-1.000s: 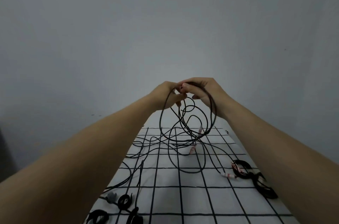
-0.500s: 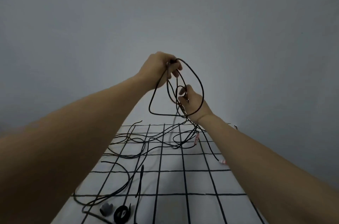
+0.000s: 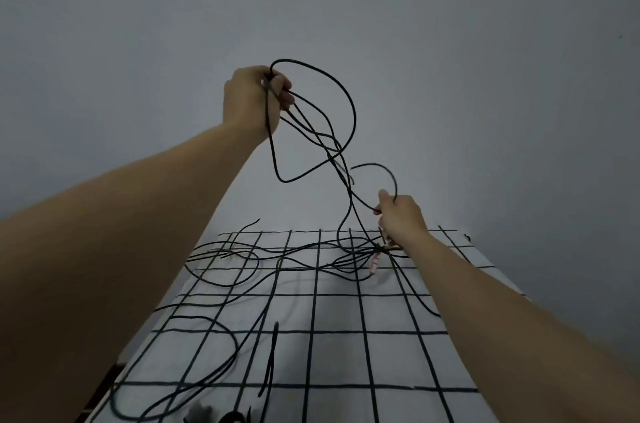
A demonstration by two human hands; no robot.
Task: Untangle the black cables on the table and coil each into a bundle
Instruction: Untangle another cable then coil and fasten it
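My left hand (image 3: 254, 100) is raised high and grips several loops of a black cable (image 3: 351, 103). The loops hang down and to the right, toward my right hand (image 3: 401, 216). That hand sits lower, just above the table's far side, and pinches a strand of the same cable, whose end arcs above it. More black cables (image 3: 242, 259) lie tangled across the table (image 3: 343, 360), with a knot of strands and a pink-tagged plug (image 3: 374, 263) just below my right hand.
The table carries a white cloth with a black grid. Loose cable strands trail over its left half (image 3: 194, 384). Dark coiled items (image 3: 230, 417) peek in at the bottom edge. A plain grey wall stands behind.
My hands have drawn apart: the left rose higher with the loops, the right dropped down and to the right along the cable. The loops stretched out between them.
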